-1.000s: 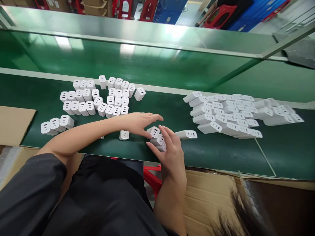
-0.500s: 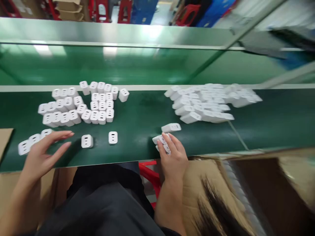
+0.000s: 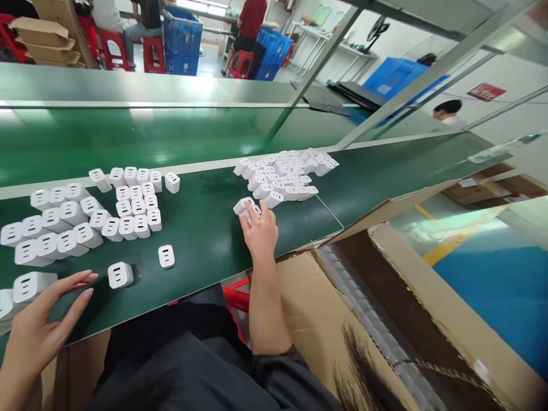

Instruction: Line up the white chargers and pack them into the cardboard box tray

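The right hand [image 3: 260, 233] is covering most of the small cluster of white chargers [image 3: 245, 205] under its fingers [image 3: 245, 224]. The left edge is cutting off the left hand [image 3: 36, 337] and the nearest charger rows [image 3: 8, 302]. The far charger pile [image 3: 285, 174] is blurring together.

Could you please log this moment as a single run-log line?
left hand: open, beside white chargers | right hand: fingers on small charger cluster | surface: green belt | cardboard box at right

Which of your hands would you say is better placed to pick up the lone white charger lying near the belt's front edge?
Left: the left hand hovers open right beside that charger, while the right hand rests on chargers farther along.
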The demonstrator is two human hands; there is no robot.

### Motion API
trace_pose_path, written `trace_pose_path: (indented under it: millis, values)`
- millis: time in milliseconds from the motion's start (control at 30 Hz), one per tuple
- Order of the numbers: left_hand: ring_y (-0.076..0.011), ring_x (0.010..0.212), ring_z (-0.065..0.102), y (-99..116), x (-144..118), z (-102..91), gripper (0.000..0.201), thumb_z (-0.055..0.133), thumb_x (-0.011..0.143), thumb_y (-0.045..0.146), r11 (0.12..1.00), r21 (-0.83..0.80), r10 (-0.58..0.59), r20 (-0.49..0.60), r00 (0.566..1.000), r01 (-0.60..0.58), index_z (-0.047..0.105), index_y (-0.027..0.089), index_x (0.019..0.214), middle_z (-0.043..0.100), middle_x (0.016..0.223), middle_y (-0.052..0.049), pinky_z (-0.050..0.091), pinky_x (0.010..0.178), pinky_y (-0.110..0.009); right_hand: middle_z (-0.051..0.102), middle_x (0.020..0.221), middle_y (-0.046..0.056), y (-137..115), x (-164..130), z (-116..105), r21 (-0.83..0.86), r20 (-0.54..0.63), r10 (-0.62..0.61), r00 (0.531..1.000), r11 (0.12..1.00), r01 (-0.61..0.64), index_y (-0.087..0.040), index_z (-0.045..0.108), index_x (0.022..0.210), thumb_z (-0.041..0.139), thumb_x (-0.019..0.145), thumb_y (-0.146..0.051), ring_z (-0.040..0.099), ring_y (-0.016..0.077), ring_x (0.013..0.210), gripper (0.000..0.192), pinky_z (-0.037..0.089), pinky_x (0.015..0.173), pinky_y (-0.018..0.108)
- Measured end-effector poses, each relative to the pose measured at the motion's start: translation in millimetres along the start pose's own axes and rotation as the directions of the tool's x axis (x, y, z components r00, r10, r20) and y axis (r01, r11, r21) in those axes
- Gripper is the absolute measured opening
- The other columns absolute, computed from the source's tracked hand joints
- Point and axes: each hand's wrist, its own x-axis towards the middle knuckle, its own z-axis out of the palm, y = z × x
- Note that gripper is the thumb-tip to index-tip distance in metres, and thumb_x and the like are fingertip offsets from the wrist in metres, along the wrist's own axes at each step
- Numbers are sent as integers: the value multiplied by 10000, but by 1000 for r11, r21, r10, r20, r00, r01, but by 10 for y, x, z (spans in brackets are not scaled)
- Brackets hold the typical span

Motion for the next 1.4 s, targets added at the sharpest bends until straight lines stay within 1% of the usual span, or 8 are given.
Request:
trace_pose_path:
  millis: [167,367,500,567,633,733,1000,1400]
  values:
    - [-299,939,705,-10,-61,30,356,599,844,572,997,72,-10,-44,999,14,633,445,1175,728,1056,81,582,516,-393,413,1538,189,-93,594,238,8,113,62,992,998,-63,-247,591,1389,508,962,-347,365,419,1387,447,358,1017,698]
    - [-200,969,692,-131,-166,19,303,588,943,412,997,54,49,-16,999,-48,619,262,1206,719,1108,-26,565,881,-334,327,1595,192,-59,927,224,71,187,155,970,983,-171,-184,563,1415,576,936,-351,249,449,1461,507,166,1114,739]
    - [-196,997,666,-131,-146,120,387,641,920,399,998,28,48,-8,999,-48,566,272,1277,651,1241,-44,555,906,-353,520,1444,202,-331,633,-92,408,-68,64,996,913,-30,-141,584,1372,560,941,-385,417,374,1380,496,314,1118,639]
    - [-220,1078,641,-98,-88,195,498,675,894,411,998,20,59,17,998,-59,511,275,1344,599,1324,-63,545,950,-382,618,1332,136,-569,357,-282,651,-37,-127,991,749,121,-203,612,1316,552,954,-391,559,290,1241,413,498,998,503]
    - [-249,1176,599,-51,-17,269,590,698,873,422,997,12,72,67,995,-73,461,274,1392,558,1380,-78,520,1009,-415,633,1303,88,-809,79,-414,820,145,-424,894,557,131,-266,610,1305,608,930,-397,645,223,1045,398,583,809,375]
    - [-249,1207,586,28,76,370,591,694,876,415,997,-25,76,149,986,-73,452,267,1395,585,1349,-74,509,1027,-416,614,1306,76,-1090,-226,-455,875,301,-665,683,478,80,-287,576,1337,682,888,-362,643,185,932,467,580,732,323]
    - [-201,1077,634,163,145,567,393,709,873,332,979,-164,156,200,967,-124,565,241,1227,672,1189,-47,511,936,-350,653,1185,66,-1481,-504,-289,960,161,-747,645,271,75,-261,559,1267,704,883,-309,638,193,1013,413,564,805,321]
    - [-219,1102,632,173,175,528,421,709,874,313,970,-211,176,255,951,-123,542,234,1253,666,1202,-69,498,961,-373,625,1253,89,-1476,-554,-259,940,137,-750,647,305,155,-306,437,1420,709,891,-371,640,237,1106,598,559,867,378]
